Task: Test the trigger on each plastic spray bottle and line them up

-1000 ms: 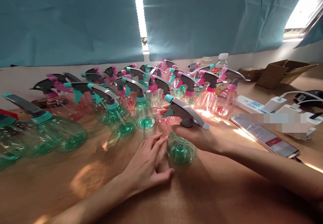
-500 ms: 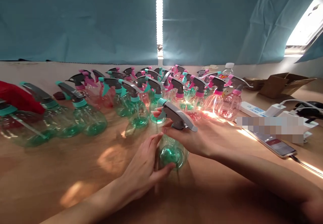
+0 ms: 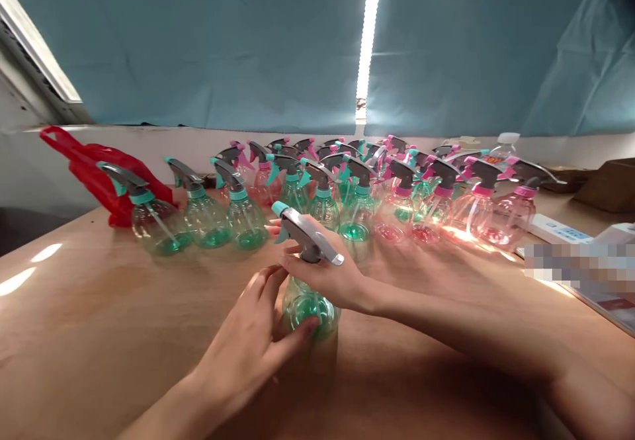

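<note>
A clear green spray bottle [image 3: 313, 311] with a grey and teal trigger head stands upright on the wooden table [image 3: 124, 334] close in front of me. My left hand [image 3: 248, 334] grips the bottle's body from the left, its thumb across the near side. Around the neck, just below the spray head, my right hand [image 3: 330, 261] is closed; its fingers hide the collar. Beyond the hands, several green spray bottles [image 3: 248, 221] and pink spray bottles [image 3: 508, 218] stand in rows.
A red plastic bag [image 3: 106, 169] lies at the back left. On the right are a white power strip [image 3: 560, 229], a phone [image 3: 612, 304] and a brown cardboard box [image 3: 608, 188]. A capped clear bottle [image 3: 506, 143] stands behind the pink ones. A blue-grey curtain [image 3: 223, 43] hangs behind.
My view has swung left, bringing the whole red bag and the table's left edge into sight. Both hands keep their hold on the green spray bottle, with little visible shift in grip.
</note>
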Demonstrator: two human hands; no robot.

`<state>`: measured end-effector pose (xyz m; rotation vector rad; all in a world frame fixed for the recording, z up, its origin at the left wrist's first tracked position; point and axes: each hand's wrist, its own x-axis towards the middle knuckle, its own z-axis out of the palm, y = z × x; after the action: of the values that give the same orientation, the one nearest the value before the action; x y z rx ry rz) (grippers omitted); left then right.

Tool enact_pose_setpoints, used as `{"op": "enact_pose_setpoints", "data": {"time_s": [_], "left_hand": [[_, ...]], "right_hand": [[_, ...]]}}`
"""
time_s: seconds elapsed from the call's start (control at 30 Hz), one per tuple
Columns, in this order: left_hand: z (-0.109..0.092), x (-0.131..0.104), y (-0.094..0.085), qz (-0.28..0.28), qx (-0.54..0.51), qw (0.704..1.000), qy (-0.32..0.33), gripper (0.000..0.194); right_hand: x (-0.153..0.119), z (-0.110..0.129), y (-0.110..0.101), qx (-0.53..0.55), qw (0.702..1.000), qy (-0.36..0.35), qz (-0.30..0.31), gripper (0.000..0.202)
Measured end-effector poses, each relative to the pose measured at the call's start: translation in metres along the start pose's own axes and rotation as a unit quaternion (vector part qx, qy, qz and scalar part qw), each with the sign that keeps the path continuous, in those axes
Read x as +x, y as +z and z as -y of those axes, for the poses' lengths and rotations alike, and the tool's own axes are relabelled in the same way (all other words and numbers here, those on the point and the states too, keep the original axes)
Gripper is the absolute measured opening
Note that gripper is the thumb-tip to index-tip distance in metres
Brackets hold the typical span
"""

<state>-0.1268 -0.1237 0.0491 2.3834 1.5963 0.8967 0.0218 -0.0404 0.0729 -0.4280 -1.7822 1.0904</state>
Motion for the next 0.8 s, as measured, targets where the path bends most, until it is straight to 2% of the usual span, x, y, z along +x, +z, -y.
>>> {"op": "enact_pose_setpoints", "data": {"time_s": [0.23,0.43,0.6,0.73,0.8], "left_hand": [[-0.006,0.0,-0.003,-0.025,0.018,0.998,-0.053,0.064],[-0.003,0.006,-0.007,0.001,0.049,0.995,-0.085,0.064],[0.004,0.016,-0.008,0.002,0.046,0.998,-0.048,0.057],[0.021,0.025,-0.003,-0.034,0.058,0.998,-0.006,0.048],[0.031,0.032,-0.002,-0.056,0.069,0.996,0.002,0.051]], "right_hand": [[0.008,0.0,0.012,0.044,0.999,-0.017,0.02,0.036],[0.015,-0.003,0.01,0.022,0.999,0.018,0.037,0.042],[0.024,0.001,-0.001,-0.048,0.995,0.063,0.068,0.051],[0.032,0.006,-0.018,-0.12,0.985,0.042,0.117,0.067],[0.036,0.01,-0.03,-0.183,0.974,0.032,0.13,0.077]]}}
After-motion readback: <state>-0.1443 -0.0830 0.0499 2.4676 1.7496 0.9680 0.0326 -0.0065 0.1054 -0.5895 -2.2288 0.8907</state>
